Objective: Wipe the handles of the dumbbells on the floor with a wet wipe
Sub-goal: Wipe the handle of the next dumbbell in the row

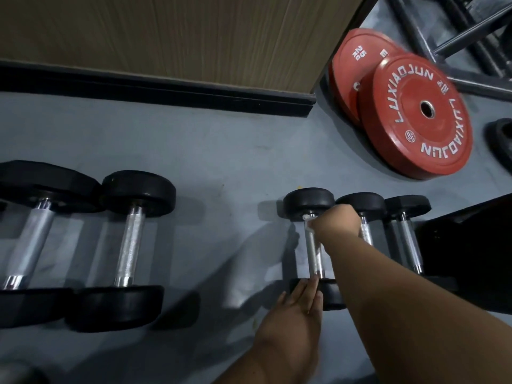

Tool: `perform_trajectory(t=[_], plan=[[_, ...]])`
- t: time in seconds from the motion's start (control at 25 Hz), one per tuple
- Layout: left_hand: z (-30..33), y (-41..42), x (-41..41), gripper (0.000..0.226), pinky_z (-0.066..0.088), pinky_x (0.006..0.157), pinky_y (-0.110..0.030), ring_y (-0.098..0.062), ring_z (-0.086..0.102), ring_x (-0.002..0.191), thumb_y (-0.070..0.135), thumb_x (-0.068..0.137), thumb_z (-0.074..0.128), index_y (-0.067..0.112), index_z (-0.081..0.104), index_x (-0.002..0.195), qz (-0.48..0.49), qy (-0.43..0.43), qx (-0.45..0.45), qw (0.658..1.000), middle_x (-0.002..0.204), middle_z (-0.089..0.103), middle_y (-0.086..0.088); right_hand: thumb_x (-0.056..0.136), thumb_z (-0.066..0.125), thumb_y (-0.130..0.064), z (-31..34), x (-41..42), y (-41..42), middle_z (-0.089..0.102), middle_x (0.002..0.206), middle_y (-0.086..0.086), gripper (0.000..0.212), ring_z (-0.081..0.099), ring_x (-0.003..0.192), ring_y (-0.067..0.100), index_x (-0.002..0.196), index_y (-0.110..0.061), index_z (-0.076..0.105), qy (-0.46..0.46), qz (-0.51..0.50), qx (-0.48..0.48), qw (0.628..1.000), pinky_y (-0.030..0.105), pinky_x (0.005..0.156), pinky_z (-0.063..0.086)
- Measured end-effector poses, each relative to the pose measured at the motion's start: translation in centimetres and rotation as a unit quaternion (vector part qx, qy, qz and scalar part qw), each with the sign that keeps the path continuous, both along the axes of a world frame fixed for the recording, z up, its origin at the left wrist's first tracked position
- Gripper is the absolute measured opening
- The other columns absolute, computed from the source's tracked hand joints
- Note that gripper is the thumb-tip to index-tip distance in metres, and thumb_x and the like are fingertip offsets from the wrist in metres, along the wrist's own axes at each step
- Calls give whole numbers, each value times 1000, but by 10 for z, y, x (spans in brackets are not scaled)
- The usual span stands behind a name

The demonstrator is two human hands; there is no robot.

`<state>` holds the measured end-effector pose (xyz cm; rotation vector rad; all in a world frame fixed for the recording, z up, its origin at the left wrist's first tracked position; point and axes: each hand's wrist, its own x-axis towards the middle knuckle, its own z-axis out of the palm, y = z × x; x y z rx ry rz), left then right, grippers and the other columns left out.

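Observation:
A small black dumbbell with a chrome handle (314,253) lies on the grey floor at centre right. My right hand (336,223) grips a white wet wipe (307,220) against the far end of that handle, by the far head (307,202). My left hand (300,306) rests with straight fingers on the near head (331,296). Two more small dumbbells (367,234) (410,242) lie just to the right. Two larger dumbbells (130,245) (30,242) lie at the left.
Two red weight plates (415,115) lean at the upper right by a wall corner with a black skirting (166,87). A dark metal rack frame (457,37) stands behind them. A black object (471,245) sits at the right edge.

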<state>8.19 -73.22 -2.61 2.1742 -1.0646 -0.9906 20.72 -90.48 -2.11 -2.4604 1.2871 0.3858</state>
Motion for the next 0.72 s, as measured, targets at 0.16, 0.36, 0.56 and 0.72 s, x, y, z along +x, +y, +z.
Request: perform_trajectory(t=[0.16,0.36,0.56,0.72], plan=[[-3,6,-7,84,-14,114,-37,-23,-18,149,13,87,50,7,0,155,24,-89,-5,996,160,-26,-5,85,79,-29,5,-13,2,61,60,0,34,55,51,11,64,-11,59,59,74,-11,995,20,41,34],[-1,21,4,82,-4,121,-41,-19,-19,149,3,87,45,9,0,155,-29,-149,-43,987,162,-20,-3,87,79,-26,7,-63,9,72,84,-4,10,62,71,7,86,-16,76,59,153,33,986,16,60,45],[-16,35,3,64,32,114,-47,-24,12,151,17,86,25,15,23,150,-47,-173,-93,979,163,14,2,87,78,-16,3,-90,6,62,96,-16,7,60,84,-4,91,-21,77,-45,267,73,960,5,78,45],[-23,47,-1,71,40,109,-40,-25,25,147,19,75,35,15,36,146,-59,-186,-63,979,161,24,1,89,73,-2,-7,-60,5,54,95,-11,9,60,82,-5,97,-4,77,-86,379,76,918,0,82,41]])
